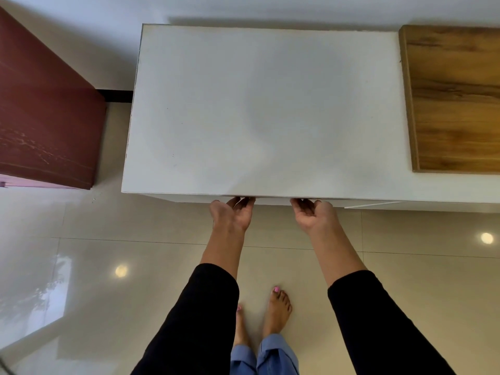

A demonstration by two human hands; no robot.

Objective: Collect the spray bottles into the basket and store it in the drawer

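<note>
Hooking under the white cabinet top, the left hand and right hand curl on the drawer lip, apparently; rigid, smooth-sliding. Basket, bottles unseen.

Looking down on a white cabinet top. Reaching palms-up under its front edge with left hand and right hand, fingertips tucked beneath. Standing barefoot on glossy tiles.
</note>
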